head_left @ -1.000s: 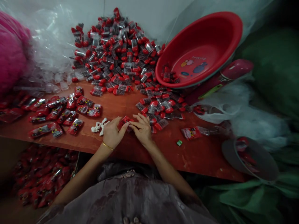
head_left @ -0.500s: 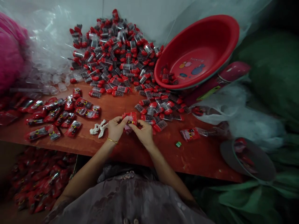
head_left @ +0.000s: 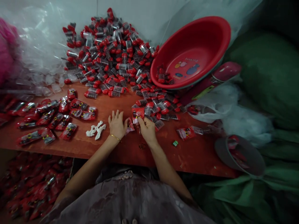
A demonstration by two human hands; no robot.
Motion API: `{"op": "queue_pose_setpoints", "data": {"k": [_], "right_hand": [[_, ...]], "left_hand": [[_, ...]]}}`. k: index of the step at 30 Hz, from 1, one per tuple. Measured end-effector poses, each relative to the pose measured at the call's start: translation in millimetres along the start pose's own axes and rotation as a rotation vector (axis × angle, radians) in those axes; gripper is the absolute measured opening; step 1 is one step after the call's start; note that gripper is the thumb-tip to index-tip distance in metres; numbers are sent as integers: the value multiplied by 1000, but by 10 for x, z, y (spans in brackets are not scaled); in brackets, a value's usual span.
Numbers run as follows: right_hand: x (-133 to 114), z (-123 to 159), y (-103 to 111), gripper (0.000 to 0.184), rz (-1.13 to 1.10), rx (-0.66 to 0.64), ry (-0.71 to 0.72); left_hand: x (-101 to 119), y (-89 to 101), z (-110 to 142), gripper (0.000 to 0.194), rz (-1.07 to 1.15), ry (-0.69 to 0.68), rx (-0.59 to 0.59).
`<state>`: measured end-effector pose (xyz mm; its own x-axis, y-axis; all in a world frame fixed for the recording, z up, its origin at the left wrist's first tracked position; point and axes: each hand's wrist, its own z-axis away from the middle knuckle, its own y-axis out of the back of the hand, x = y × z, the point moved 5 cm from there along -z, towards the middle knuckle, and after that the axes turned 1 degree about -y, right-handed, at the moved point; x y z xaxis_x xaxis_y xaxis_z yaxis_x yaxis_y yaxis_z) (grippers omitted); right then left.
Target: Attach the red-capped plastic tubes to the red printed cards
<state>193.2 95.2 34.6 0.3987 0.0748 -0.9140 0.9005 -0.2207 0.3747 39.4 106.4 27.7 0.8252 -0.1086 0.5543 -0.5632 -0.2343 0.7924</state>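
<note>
My right hand pinches a small red printed plastic packet between thumb and fingers, held upright over the table. My left hand has its fingers spread, just to the left. At its thumb is another red and pink packet; whether the thumb touches it I cannot make out. Beyond the hands rises a heap of small clear tubes with red caps and dark contents. Left of my left hand lies a crumpled white thing, and farther left are several filled red packets.
A red plastic basin leans at the back right, a few tubes inside. Near it are a pink-red bottle-shaped thing, a clear bag and a grey bowl. A small green piece lies on the red-brown table.
My hands, together at one packet before, are now apart. The left has moved away with fingers spread; the right keeps the red packet. The view has shifted slightly.
</note>
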Motion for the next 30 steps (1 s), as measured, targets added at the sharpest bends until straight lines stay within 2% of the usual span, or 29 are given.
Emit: {"op": "queue_pose_setpoints", "data": {"k": [2, 4, 7, 9, 11, 15, 18, 21, 24, 26, 28, 30], "right_hand": [[-29, 42, 3, 39, 26, 34, 22], [-57, 108, -2, 40, 28, 64, 32], [-101, 224, -48, 38, -55, 16, 32], [-138, 295, -75, 37, -91, -31, 47], [-171, 350, -70, 36, -68, -43, 84], [-183, 422, -14, 38, 30, -12, 145], [-151, 455, 49, 39, 60, -10, 156], [-120, 423, 226, 33, 84, -55, 192], [-59, 274, 593, 20, 164, -104, 271], [21, 147, 817, 38, 438, -196, 373], [168, 24, 986, 57, 636, -291, 387], [298, -58, 1066, 62, 742, -363, 394]], "left_hand": [[48, 94, 7, 42, 37, -25, 45], [109, 209, 32, 41, 153, -81, 39], [178, 316, 98, 38, 430, -85, -105], [208, 316, 152, 33, 629, 10, -219], [246, 283, 205, 29, 826, 138, -281], [349, 172, 292, 32, 1214, 406, -298], [419, 74, 340, 36, 1334, 552, -344], [438, 15, 340, 36, 1346, 617, -357], [402, -11, 302, 38, 1318, 685, -320], [392, -24, 276, 40, 1311, 729, -317], [411, -49, 267, 40, 1332, 775, -350], [443, -81, 282, 38, 1355, 828, -397]]}}
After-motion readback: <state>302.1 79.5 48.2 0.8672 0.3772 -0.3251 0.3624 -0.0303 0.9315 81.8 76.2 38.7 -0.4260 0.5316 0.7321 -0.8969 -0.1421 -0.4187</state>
